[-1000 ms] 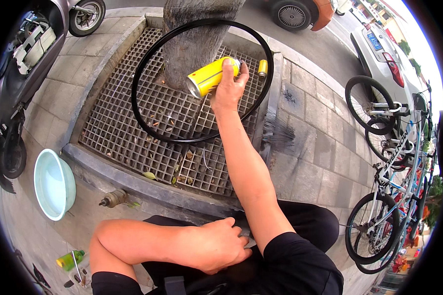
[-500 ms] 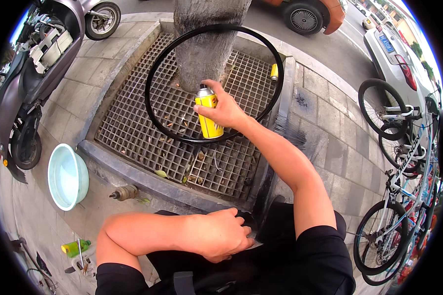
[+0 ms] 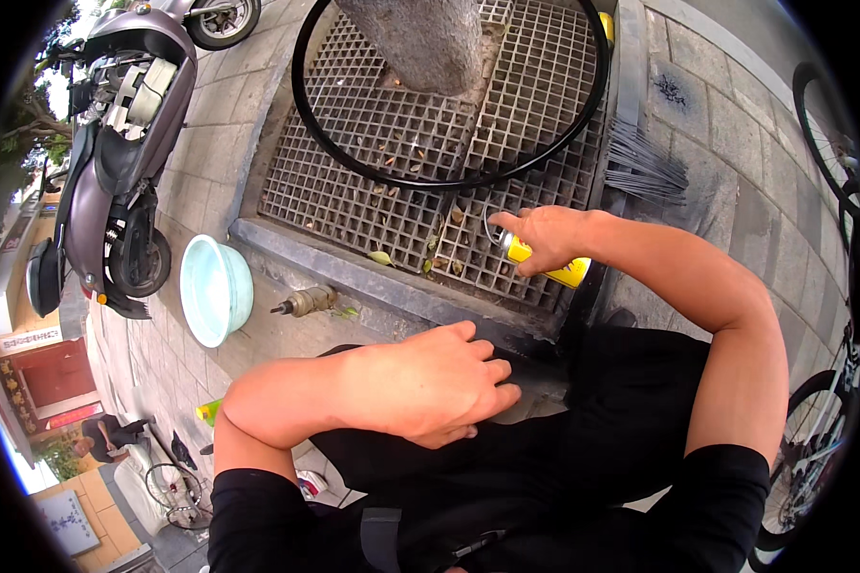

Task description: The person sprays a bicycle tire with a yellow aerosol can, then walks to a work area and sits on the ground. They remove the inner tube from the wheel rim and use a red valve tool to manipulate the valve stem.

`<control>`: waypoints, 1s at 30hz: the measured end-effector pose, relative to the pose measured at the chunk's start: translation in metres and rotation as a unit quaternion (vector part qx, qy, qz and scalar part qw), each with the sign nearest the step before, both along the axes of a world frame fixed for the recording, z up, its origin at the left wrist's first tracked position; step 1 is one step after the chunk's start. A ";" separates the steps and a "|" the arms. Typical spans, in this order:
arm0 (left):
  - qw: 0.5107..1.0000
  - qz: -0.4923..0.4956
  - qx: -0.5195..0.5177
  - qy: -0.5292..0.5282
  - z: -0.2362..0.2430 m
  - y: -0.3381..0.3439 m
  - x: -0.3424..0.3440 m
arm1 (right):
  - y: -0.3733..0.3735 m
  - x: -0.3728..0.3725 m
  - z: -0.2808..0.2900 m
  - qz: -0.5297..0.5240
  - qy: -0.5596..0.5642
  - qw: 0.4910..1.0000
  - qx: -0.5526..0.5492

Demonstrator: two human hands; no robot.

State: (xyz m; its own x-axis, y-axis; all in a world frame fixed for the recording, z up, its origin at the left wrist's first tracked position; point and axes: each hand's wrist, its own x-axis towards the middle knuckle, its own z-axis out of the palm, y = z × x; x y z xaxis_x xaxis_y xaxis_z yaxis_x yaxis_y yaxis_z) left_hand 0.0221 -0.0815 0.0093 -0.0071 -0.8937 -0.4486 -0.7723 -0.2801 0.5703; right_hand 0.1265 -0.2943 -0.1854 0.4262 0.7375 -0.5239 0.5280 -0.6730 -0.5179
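My right hand (image 3: 543, 235) is wrapped round a yellow spray can (image 3: 566, 272) with a silvery top. The can lies tilted low over the near right corner of the metal grate (image 3: 339, 222), its top toward the left; whether it touches the grate I cannot tell. A black bicycle wheel rim (image 3: 416, 183) without visible spokes surrounds the foot of a tree trunk (image 3: 425, 43) on that grate. My left hand (image 3: 440, 387) hangs above my lap, fingers loosely bent and apart, with nothing visible in it.
A pale blue basin (image 3: 189, 291) and a metal cylindrical part (image 3: 306, 301) stand left of the grate. Black bristles (image 3: 645, 164) lie on its right edge. Another yellow can (image 3: 607, 26) is beyond the rim. A scooter (image 3: 129, 162) is parked left, bicycles (image 3: 822, 411) right. One person (image 3: 110, 437) is far left.
My right hand has brought the spray can from inside the rim toward me and right, tipping it from upright to slanted. The view has shifted; my left hand stays near my lap.
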 end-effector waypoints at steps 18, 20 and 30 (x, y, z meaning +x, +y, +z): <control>0.994 0.028 0.085 -0.062 -0.049 -0.076 0.032 | -0.016 -0.011 -0.009 0.156 0.037 0.987 -0.018; 0.995 0.025 0.079 -0.063 -0.055 -0.085 0.037 | -0.022 -0.012 -0.006 0.151 0.046 0.987 -0.014; 0.996 0.015 0.024 -0.081 -0.060 -0.105 0.047 | -0.043 -0.008 -0.030 0.140 0.075 0.987 -0.007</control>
State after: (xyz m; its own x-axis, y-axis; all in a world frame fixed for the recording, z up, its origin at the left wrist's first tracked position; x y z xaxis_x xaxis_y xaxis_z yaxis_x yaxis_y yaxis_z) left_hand 0.0688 -0.1866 -0.0502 0.0951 -0.8699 -0.4840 -0.8437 -0.3285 0.4246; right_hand 0.1182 -0.3373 -0.2155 0.1241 0.8072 -0.5771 0.6125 -0.5199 -0.5954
